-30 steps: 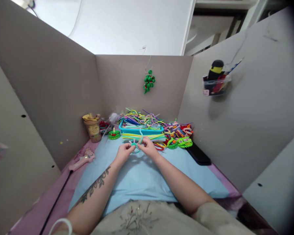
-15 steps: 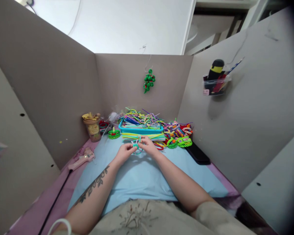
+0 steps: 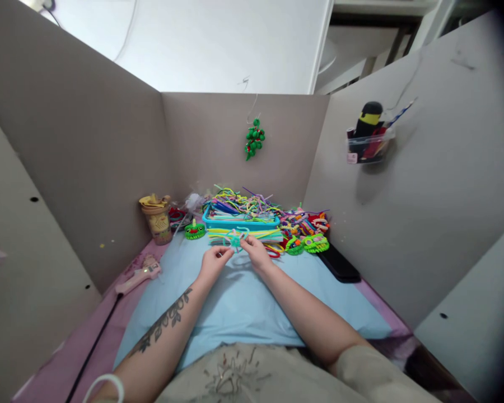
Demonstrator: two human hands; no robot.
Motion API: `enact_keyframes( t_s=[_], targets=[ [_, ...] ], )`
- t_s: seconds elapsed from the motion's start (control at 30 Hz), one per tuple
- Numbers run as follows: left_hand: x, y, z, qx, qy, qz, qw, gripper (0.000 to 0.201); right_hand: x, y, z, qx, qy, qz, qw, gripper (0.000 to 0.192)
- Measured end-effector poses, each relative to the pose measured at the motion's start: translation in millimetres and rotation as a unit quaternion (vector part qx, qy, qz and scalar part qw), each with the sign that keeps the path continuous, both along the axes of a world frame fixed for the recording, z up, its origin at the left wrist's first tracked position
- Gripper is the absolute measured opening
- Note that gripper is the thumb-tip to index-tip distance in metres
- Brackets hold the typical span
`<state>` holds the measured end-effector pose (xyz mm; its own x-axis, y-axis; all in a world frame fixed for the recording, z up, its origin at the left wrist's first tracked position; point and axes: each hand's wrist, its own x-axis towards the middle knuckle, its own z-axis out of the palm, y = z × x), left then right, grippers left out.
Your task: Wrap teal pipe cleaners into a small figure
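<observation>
No readable text anywhere I can see — the small tag on the clear holder (image 3: 368, 146) on my right wall is too blurry, and the printed cup (image 3: 156, 219) shows no legible lettering.

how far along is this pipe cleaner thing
Done: several finished green pieces lie by the blue tray. In hand: left hand and right hand pinch a small teal pipe cleaner piece, already coiled, over the blue mat. Left: loose stems fill the tray, so much material looks unused.
</observation>
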<state>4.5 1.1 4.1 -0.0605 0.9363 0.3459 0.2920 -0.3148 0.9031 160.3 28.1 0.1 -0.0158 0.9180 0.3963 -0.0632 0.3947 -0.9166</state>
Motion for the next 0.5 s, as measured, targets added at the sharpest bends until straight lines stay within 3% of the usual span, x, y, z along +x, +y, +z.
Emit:
enact_keyframes(
  t_s=[0.13,0.33,0.5],
  targets=[
    [0,0,0.4,0.002,-0.05,0.04,0.998,0.032,-4,-3,-2.0,0.018,-0.006,-0.005,1.0,0.027],
    [2,-2,1.8,-0.03,-0.067,-0.027,0.997,0.033,-10,-9,-2.3,0.021,-0.038,0.001,0.999,0.026],
    [1,-4,3.8,-0.011,-0.052,-0.008,0.999,0.042,-13,-13,-2.1,0.035,-0.054,-0.012,0.998,0.024]
  ],
)
